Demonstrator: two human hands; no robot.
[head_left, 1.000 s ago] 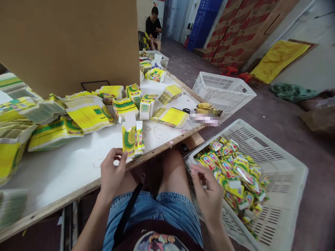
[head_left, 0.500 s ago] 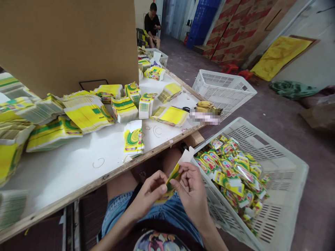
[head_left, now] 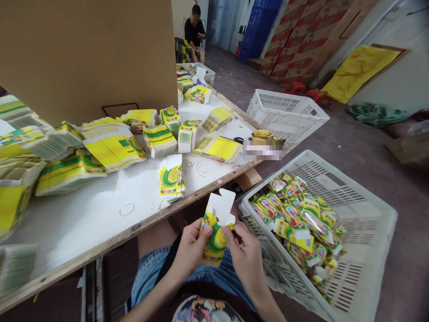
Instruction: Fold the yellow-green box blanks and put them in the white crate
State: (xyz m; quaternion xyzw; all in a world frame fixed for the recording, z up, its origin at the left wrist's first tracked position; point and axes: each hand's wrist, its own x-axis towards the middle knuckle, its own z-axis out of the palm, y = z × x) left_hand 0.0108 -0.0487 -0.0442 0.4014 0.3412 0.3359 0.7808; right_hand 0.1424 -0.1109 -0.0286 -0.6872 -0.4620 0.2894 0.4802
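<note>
Between my two hands, above my lap, is a yellow and green printed carton with its white top flaps standing up. My left hand pinches its left edge between thumb and fingers. On the opposite edge my right hand grips it the same way. The printed face is turned toward me; what is inside cannot be seen. Just beyond, near the table edge, lies a small pile of flat cartons of the same print.
Stacks of flat cartons cover the far side of the white table. At my right stands a white crate holding many filled packs. Bananas and scissors lie at the table's right end. A person sits far back.
The carton has turned from edge-on to face me, and its white flaps now show broadly. Both hands still hold it, with the right fingers shifted down along its edge.
</note>
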